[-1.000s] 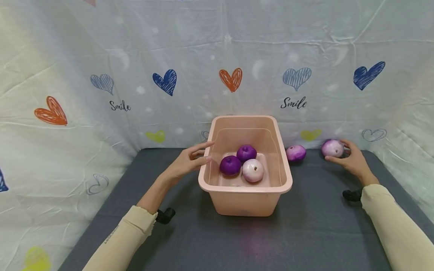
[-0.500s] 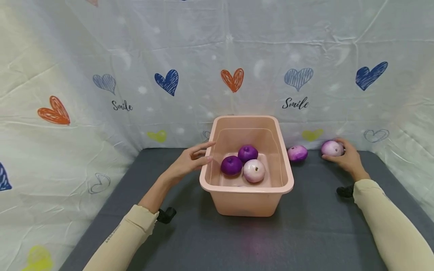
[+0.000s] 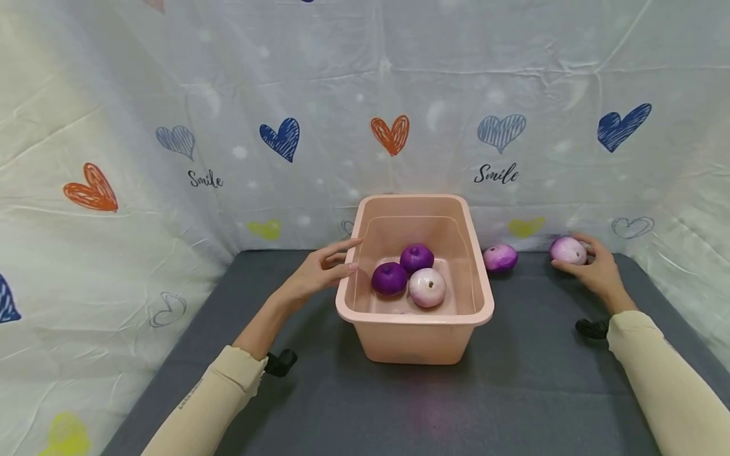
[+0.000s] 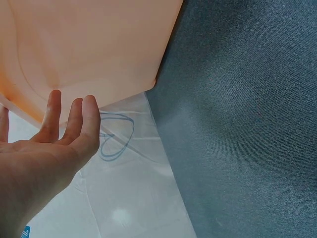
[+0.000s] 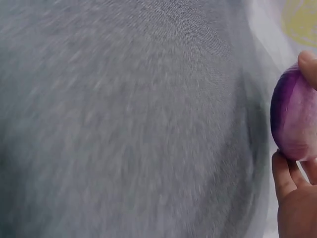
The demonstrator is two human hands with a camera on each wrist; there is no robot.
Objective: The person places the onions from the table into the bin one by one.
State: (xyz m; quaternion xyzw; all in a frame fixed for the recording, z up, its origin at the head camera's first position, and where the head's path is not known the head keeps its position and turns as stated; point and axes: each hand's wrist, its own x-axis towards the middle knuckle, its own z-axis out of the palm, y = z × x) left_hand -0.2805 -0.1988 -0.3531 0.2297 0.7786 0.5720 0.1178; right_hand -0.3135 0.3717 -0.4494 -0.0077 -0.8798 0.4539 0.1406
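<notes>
Right hand [image 3: 593,271] grasps pale purple onion [image 3: 568,251] (fingers curled round it) on tabletop [image 3: 319,392], far right corner. Left hand [image 3: 315,272] relaxed, fingers straight, touching tub [image 3: 481,297] rim.

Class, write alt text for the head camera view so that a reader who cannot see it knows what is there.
A person's right hand grips a pale purple onion on a grey table, while the left hand rests open against a pink tub holding three onions. Another onion lies between tub and right hand, before a heart-printed cloth.
</notes>
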